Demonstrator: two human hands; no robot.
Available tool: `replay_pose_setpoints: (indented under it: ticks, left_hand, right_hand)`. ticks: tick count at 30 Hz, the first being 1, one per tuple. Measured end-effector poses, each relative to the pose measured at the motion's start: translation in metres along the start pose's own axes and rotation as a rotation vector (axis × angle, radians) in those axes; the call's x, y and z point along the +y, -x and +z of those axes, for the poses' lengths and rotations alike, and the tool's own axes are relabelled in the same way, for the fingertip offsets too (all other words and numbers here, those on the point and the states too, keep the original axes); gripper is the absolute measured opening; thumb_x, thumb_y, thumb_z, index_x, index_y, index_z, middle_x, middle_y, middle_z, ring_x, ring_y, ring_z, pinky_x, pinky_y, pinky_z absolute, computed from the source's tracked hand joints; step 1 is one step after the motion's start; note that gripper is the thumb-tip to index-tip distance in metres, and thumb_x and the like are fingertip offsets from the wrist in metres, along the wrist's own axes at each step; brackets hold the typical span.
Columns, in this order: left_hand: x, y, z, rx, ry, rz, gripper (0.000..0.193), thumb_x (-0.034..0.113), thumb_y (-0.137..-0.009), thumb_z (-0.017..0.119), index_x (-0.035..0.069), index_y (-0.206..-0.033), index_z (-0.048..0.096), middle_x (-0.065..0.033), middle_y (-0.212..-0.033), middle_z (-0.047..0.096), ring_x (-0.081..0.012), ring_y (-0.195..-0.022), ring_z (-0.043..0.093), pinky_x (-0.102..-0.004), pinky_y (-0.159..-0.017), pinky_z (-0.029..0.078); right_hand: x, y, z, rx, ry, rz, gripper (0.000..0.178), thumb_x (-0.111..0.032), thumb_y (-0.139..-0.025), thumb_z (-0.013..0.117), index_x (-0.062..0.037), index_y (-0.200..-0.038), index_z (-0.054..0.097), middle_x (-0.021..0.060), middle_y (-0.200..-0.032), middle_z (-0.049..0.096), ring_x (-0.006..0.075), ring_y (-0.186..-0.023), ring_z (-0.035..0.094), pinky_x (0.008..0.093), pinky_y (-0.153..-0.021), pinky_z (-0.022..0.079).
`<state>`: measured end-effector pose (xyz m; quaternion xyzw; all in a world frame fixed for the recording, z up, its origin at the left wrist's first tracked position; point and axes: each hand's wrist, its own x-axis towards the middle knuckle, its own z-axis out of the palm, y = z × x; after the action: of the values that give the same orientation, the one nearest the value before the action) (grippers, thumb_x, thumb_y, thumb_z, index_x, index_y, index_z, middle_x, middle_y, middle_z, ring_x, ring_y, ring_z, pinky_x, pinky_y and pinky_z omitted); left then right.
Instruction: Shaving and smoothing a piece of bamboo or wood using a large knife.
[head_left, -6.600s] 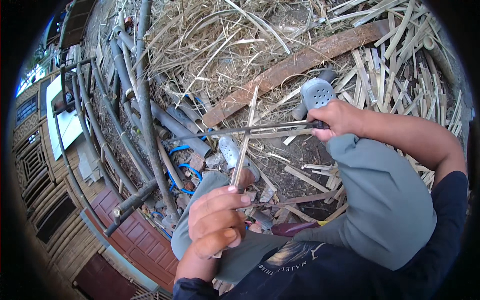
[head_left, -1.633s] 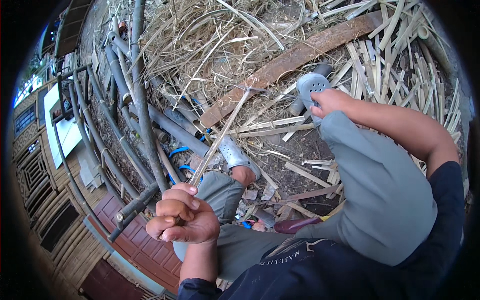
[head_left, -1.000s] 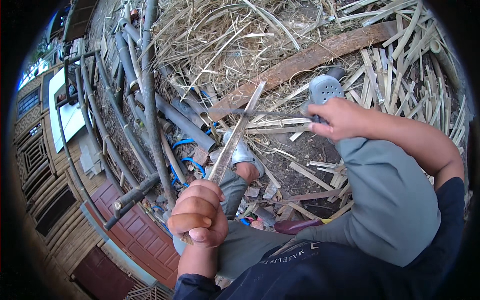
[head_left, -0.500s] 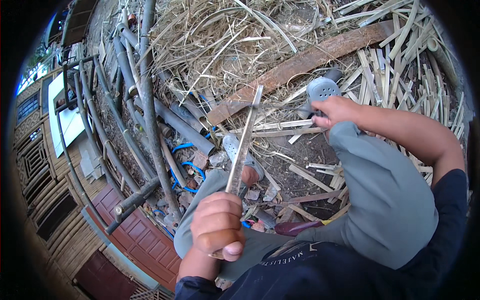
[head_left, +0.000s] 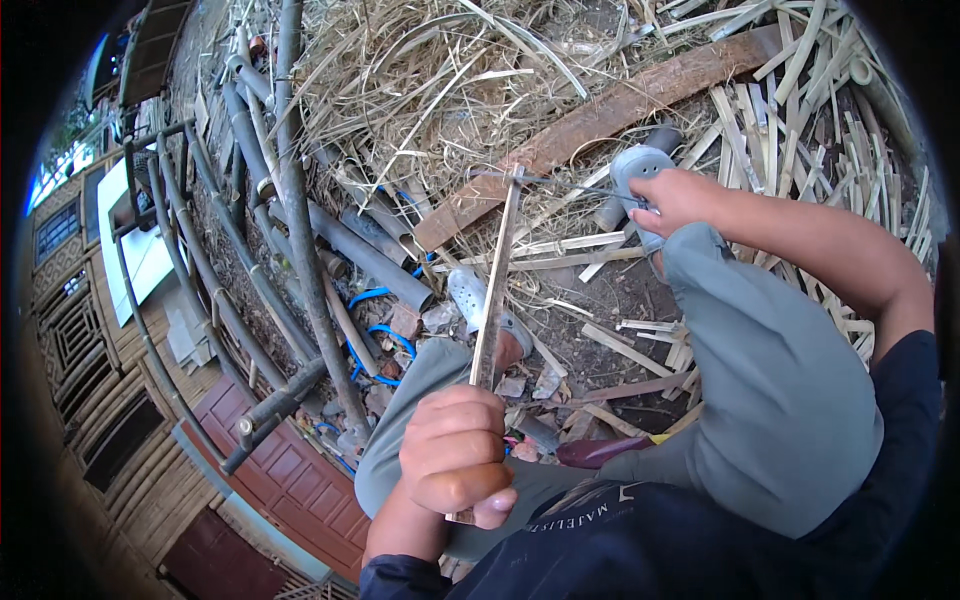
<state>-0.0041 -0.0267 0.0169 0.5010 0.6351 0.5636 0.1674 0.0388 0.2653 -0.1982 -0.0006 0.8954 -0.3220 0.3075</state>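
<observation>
My left hand (head_left: 455,448) is closed in a fist around the lower end of a long, flat bamboo strip (head_left: 494,290), which points up and away from me. Beside my raised right knee, my right hand (head_left: 676,202) grips a knife (head_left: 575,187); its handle is mostly hidden in the fingers. The thin dark blade reaches leftward and crosses the strip close to its far end, seemingly touching it. Behind the right hand is a grey clog (head_left: 641,165) on my foot. The other clog (head_left: 466,296) shows just left of the strip.
A brown curved plank (head_left: 600,125) lies across the ground beyond the blade. Shavings (head_left: 430,90) heap up behind it, and split bamboo pieces (head_left: 745,140) spread to the right. Bamboo poles (head_left: 290,180), grey tubes (head_left: 370,260) and blue hose (head_left: 395,338) are at left.
My right hand has risen slightly and the knife blade has shifted up to the strip's far end. My left hand with the strip has moved a little right and down.
</observation>
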Motion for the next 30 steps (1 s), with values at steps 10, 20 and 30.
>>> replay_pose_setpoints:
  ticks: [10,20,30]
  left_hand:
    - [0.004,-0.010,0.011,-0.298,-0.017,0.011,0.013,0.014,-0.077,0.070,0.004,-0.077,0.061,-0.0004,-0.060,0.042,-0.0175,-0.051,0.045,-0.0295,-0.047,0.036]
    - [-0.002,-0.006,0.030,-0.383,-0.060,0.097,0.013,0.014,-0.079,0.070,0.004,-0.078,0.062,0.0009,-0.058,0.042,-0.0163,-0.049,0.045,-0.0292,-0.045,0.037]
    - [-0.001,0.002,0.021,-0.224,-0.070,0.055,0.009,0.012,-0.082,0.066,0.004,-0.079,0.063,-0.0012,-0.058,0.046,-0.0183,-0.050,0.049,-0.0315,-0.048,0.044]
  right_hand:
    - [-0.012,-0.007,-0.035,-0.044,0.031,-0.170,0.036,-0.034,-0.086,0.055,-0.0038,-0.104,0.061,0.0237,-0.081,0.065,0.0412,-0.081,0.064,0.0509,-0.074,0.050]
    - [0.015,-0.025,-0.028,-0.087,0.045,-0.011,0.036,-0.031,-0.085,0.054,-0.0026,-0.106,0.062,0.0237,-0.091,0.066,0.0397,-0.088,0.064,0.0488,-0.081,0.050]
    - [0.002,-0.009,-0.005,-0.051,0.004,-0.010,0.038,-0.035,-0.084,0.055,-0.0032,-0.105,0.061,0.0232,-0.092,0.066,0.0395,-0.089,0.064,0.0488,-0.079,0.051]
